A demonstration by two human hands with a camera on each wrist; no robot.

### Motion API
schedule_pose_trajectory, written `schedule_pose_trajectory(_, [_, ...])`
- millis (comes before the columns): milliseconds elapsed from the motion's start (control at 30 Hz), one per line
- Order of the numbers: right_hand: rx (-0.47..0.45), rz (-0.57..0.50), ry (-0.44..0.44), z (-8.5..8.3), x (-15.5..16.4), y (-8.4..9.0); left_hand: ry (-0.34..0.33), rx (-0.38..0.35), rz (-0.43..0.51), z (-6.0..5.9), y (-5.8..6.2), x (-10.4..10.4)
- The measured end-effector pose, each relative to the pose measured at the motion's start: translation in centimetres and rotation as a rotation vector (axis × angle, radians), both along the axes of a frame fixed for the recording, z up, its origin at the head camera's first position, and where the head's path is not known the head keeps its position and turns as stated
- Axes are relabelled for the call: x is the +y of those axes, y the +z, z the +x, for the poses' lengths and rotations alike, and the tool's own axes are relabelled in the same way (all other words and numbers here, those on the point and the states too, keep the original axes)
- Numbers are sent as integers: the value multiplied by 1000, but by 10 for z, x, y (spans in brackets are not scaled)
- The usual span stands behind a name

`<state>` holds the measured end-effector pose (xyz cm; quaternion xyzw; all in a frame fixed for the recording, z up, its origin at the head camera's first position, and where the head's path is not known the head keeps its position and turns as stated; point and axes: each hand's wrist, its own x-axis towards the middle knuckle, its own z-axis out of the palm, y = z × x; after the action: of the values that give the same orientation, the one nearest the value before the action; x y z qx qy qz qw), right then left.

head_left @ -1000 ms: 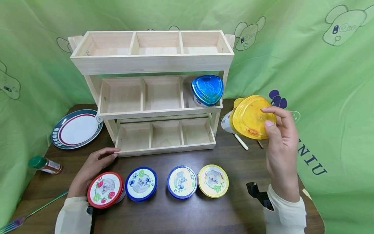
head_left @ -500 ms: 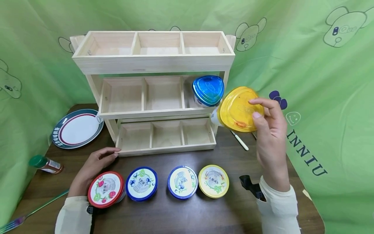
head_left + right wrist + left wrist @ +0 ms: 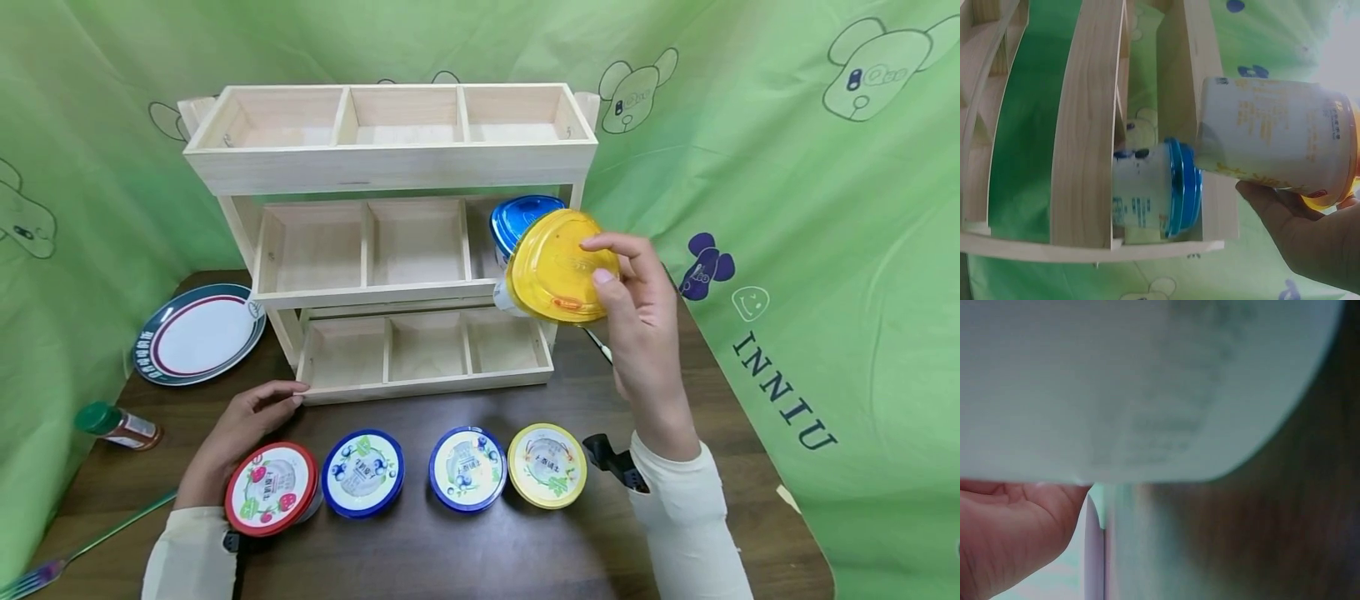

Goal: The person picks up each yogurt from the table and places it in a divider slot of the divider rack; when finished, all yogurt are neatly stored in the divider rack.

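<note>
since the earlier frame the right hand (image 3: 641, 308) has come across to the left, bringing the yellow-lidded tub (image 3: 555, 271) from beside the wooden shelf (image 3: 390, 171) to in front of its middle tier, while the left hand (image 3: 251, 421) has stayed put. from here i can see the right thumb and index finger curled narrowly on the yellow lid, holding the tub up off the table (image 3: 420, 550), tilted. it partly covers the blue-lidded tub (image 3: 517, 218), which sits in the right compartment of that tier; on the right wrist feed the two look very close, and i cannot tell whether they touch.

the left index finger and thumb touch the left front corner of the bottom tier (image 3: 435, 385); i cannot tell whether they grip it. my left wrist feed is mostly a blurred pale curved surface.

nearer me stand four round tubs: a red-rimmed tub (image 3: 272, 489) just beside the left wrist, a first blue-rimmed tub (image 3: 362, 473), a second blue-rimmed tub (image 3: 468, 469) and a yellow-rimmed tub (image 3: 547, 465). on the left i see a plate (image 3: 202, 333), a green-capped jar (image 3: 116, 425) lying on its side and a fork (image 3: 97, 533). green cloth (image 3: 825, 233) hangs behind.
</note>
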<state>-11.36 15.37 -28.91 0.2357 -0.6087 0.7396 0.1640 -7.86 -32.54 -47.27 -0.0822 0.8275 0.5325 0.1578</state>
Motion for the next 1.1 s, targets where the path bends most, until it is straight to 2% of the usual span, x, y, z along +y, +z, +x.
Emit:
schedule_pose_trajectory(500, [74, 121, 18, -10, -38, -1, -17, 33, -14, 3, 2, 0])
schedule_pose_trajectory(833, [134, 135, 8, -23, -60, -4, -8, 23, 2, 1, 1, 0])
schedule_pose_trajectory(1100, [144, 165, 16, -35, -78, -3, -10, 37, -2, 1, 0, 1])
